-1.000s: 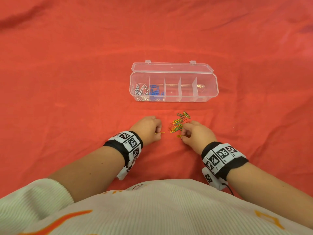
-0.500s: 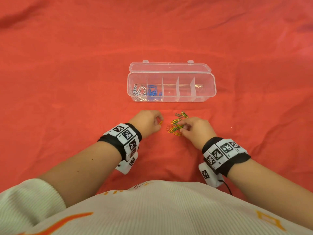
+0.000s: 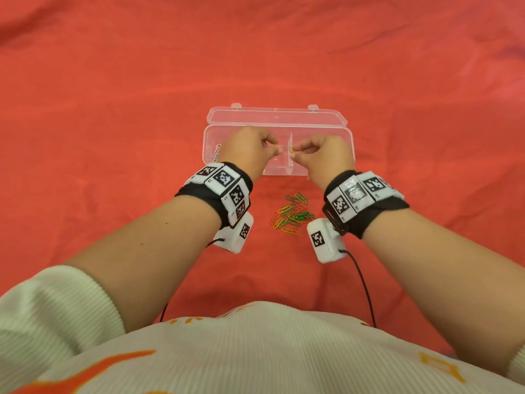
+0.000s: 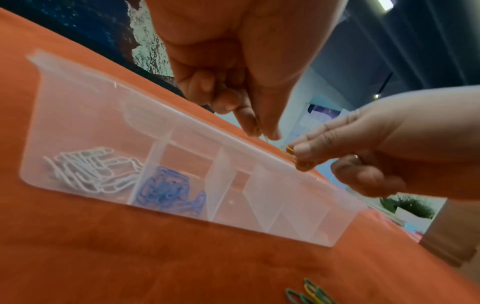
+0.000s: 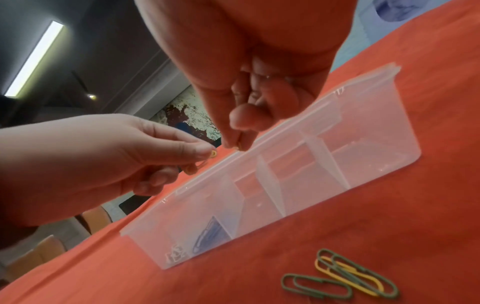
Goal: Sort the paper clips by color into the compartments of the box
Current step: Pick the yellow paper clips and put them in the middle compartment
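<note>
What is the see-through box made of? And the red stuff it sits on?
The box looks like clear, slightly frosted hard plastic: the white paper clips and blue paper clips show through its walls, and its thin dividers stand stiff. The red cover looks like soft, matte cloth: it lies in gentle wrinkles and folds without any shine. What lies beneath it cannot be seen.

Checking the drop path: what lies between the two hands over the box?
In the head view, between the left hand and right hand, one clear divider of the box stands; each hand pinches a yellow clip.
</note>
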A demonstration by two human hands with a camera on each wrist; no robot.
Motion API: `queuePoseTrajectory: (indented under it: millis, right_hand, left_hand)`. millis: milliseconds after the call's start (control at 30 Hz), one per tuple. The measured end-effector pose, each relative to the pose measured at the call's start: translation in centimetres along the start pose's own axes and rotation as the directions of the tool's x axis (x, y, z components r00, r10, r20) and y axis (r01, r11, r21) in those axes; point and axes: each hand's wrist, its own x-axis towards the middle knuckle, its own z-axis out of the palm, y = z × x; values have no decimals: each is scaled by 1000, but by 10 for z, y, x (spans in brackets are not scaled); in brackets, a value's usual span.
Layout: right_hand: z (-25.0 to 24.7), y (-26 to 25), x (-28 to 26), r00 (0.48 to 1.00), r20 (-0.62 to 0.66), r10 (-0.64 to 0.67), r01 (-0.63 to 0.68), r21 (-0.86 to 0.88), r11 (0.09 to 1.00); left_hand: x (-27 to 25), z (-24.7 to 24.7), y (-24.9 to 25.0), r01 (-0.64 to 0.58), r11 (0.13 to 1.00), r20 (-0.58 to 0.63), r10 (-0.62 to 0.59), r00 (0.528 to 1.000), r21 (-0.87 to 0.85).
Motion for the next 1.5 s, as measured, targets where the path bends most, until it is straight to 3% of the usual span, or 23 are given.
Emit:
queuePoseTrajectory:
  millis: [267,533,633,767,833,1067,1200,1333,1500]
  right_hand:
    - [11,-1,7,995,90,32,-26,-63,998]
    - [-2,5,-19,996,42,-84,83,34,996]
    - [-2,16,-37,994,46,-96,98,-56,994]
    - [4,41,-51,990,138,33,2,-243,970]
    - [7,52,-51,988,137,74,-38,-253,967]
    - [22,62,-45,987,96,129,-96,-291,952]
    - [26,61,-44,970,153,191,-130,-343,930]
    - [22,59,-44,972,164,169,-100,-361,927]
    - [15,62,-48,974,186,130,-81,-255,964]
  left_hand:
    - [4,7,5,14,984,60,-25,998,177]
    - [-22,7,-2,-95,995,-48,96,994,28]
    - [-46,18,-10,-136,991,35,135,990,19]
    - [-60,39,-29,-109,988,192,86,978,114]
    - [-63,47,-35,-97,986,240,62,969,136]
    - [-73,74,-30,-28,988,189,-2,982,155]
    - [-74,77,-32,52,995,191,-68,979,88]
    - [-71,68,-36,108,994,205,-113,972,35]
    - [-69,53,-42,133,989,223,-143,964,56]
